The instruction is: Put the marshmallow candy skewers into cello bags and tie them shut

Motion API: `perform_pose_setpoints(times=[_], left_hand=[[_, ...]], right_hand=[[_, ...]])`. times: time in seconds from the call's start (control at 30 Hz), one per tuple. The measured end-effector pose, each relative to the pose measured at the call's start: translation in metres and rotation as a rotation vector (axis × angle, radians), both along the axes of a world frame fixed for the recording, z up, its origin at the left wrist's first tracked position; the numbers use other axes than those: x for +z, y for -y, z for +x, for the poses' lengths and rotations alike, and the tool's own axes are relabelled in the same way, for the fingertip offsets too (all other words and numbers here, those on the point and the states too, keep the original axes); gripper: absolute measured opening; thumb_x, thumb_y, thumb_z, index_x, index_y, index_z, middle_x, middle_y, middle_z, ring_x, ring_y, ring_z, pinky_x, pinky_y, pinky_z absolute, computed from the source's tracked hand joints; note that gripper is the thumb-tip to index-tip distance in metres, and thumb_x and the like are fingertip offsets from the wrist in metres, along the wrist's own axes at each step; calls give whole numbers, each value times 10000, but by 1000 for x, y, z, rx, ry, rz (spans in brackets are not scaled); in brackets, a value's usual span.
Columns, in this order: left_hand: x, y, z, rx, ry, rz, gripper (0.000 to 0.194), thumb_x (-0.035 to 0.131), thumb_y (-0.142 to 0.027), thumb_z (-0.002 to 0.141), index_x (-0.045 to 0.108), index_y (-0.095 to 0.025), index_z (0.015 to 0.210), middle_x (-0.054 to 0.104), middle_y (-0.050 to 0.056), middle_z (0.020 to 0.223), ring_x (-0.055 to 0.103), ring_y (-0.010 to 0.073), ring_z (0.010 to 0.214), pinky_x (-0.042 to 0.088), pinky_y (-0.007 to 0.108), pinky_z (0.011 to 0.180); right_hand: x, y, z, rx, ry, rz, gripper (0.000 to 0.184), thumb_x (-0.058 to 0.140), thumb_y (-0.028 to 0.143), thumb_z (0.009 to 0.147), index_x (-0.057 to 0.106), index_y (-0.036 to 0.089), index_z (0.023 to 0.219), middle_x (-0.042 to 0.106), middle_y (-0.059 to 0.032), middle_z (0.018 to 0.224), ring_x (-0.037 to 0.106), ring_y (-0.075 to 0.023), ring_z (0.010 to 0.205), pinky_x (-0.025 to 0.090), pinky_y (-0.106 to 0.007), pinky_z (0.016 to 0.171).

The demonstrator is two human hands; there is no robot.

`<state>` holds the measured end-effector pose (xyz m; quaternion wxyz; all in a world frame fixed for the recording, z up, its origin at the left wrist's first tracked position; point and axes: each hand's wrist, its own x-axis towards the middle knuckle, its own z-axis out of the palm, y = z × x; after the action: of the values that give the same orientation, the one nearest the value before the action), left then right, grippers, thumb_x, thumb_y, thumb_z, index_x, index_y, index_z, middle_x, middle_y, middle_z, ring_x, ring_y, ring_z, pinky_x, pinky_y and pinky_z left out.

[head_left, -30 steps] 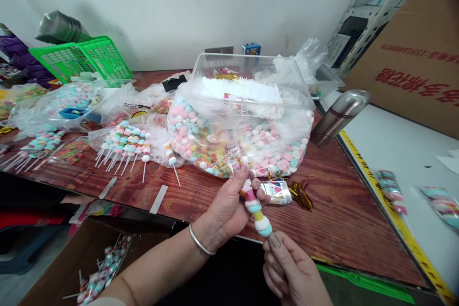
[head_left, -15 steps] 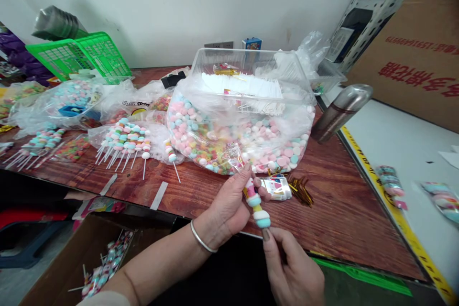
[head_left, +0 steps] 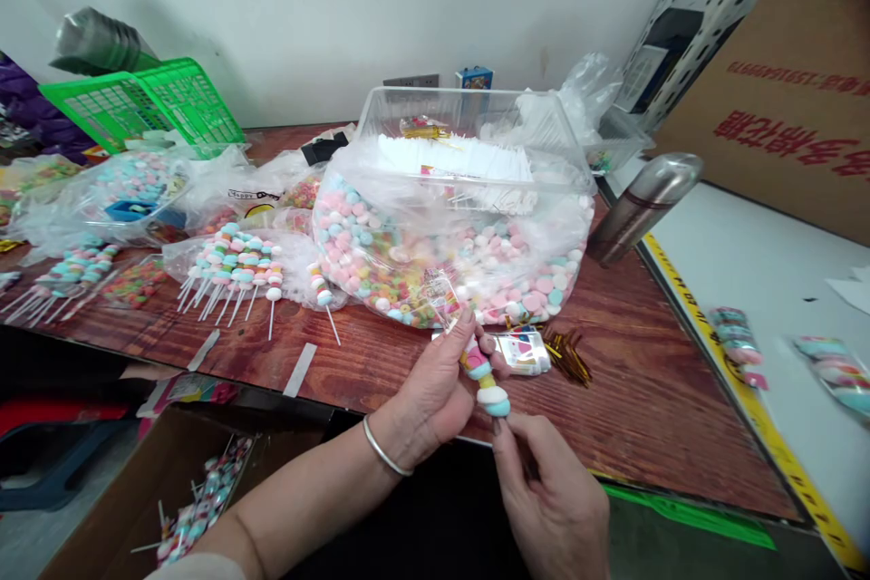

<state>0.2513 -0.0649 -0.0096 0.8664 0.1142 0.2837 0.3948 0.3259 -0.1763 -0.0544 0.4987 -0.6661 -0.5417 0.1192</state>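
Between my hands is a marshmallow skewer (head_left: 492,396) with white, blue, yellow and pink pieces, its upper part inside a clear printed wrapper (head_left: 440,292). My left hand (head_left: 441,381) is closed around the wrapper and the upper pieces. Just below the lowest blue marshmallow, my right hand (head_left: 554,489) pinches the skewer's stick end, which the fingers mostly hide. Behind my left hand lie a stack of printed wrappers (head_left: 522,353) and a bundle of gold twist ties (head_left: 568,357).
A clear bin (head_left: 476,95) of white sticks stands behind a bag of marshmallows (head_left: 346,217). Finished skewers (head_left: 237,258) lie to the left. A metal flask (head_left: 642,208) stands at right. A cardboard box (head_left: 101,507) of wrapped skewers sits below the table edge.
My right hand has moved slightly up and left, and the skewer has slid a little farther up into the wrapper. My left hand keeps its hold.
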Motion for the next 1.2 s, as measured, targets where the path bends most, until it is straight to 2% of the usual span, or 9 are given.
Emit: perform_pose_setpoints(times=[0.07, 0.13, 0.33, 0.43, 0.7, 0.87, 1.0, 1.1, 1.2], left_hand=[[-2, 2, 2, -4, -20, -15, 329, 752, -412, 753, 561, -145, 757, 534, -17, 657, 528, 98, 583, 504, 250, 616], [-5, 6, 4, -38, -18, -11, 342, 747, -427, 754, 560, -141, 745, 529, -19, 642, 523, 89, 567, 491, 236, 611], [-4, 4, 0, -105, -4, 103, 365, 769, -409, 735, 634, -113, 900, 642, 55, 807, 623, 149, 724, 503, 283, 729], [2, -5, -3, -23, 25, 163, 379, 797, -325, 720, 636, -123, 997, 617, 11, 744, 613, 129, 706, 500, 277, 763], [3, -15, -2, 20, 85, 13, 272, 735, -335, 792, 604, -127, 908, 493, -55, 618, 487, 59, 545, 494, 223, 645], [0, -6, 0, -48, 133, 73, 319, 715, -400, 800, 607, -115, 896, 469, -59, 597, 468, 54, 520, 514, 232, 659], [-9, 5, 5, -101, 72, 76, 341, 739, -419, 769, 609, -126, 885, 457, -66, 583, 476, 49, 502, 516, 206, 625], [-13, 6, 4, -148, 30, 77, 335, 748, -410, 759, 610, -134, 889, 484, -46, 594, 538, 80, 535, 396, 145, 430], [-11, -2, -2, -112, 65, 97, 410, 753, -421, 747, 623, -130, 1004, 599, 14, 757, 630, 144, 705, 456, 187, 497]], right_hand=[[-4, -2, 0, -55, 327, 137, 119, 584, 191, 881, 660, 188, 789, 587, 16, 611, 539, -106, 548, 377, -234, 594], [-5, -6, -1, -64, 350, 156, 116, 575, 197, 892, 663, 185, 817, 612, 14, 617, 556, -110, 539, 384, -231, 588], [3, -14, 1, 17, -477, -211, 271, 555, 423, 903, 626, 192, 781, 574, 30, 598, 503, -109, 509, 379, -214, 496], [5, -14, 2, 89, -621, -254, 289, 573, 462, 883, 642, 194, 799, 550, 36, 571, 480, -111, 493, 375, -221, 488], [1, -4, 4, -82, 131, 60, 132, 596, 277, 883, 703, 201, 895, 686, -25, 739, 630, -150, 657, 435, -240, 652], [0, -5, 2, 122, -579, -246, 306, 543, 446, 915, 653, 179, 816, 483, 36, 557, 423, -90, 474, 320, -213, 451], [2, -13, -7, 146, -1150, -292, 400, 653, 546, 813, 600, 160, 718, 311, 93, 513, 220, -38, 425, 182, -189, 398], [8, -18, -11, 126, -1352, -297, 403, 710, 538, 765, 594, 159, 688, 265, 120, 466, 164, -18, 392, 168, -181, 389], [14, -20, -8, 181, -1418, -336, 373, 711, 518, 773, 613, 162, 725, 246, 132, 426, 164, -15, 363, 172, -175, 385]])
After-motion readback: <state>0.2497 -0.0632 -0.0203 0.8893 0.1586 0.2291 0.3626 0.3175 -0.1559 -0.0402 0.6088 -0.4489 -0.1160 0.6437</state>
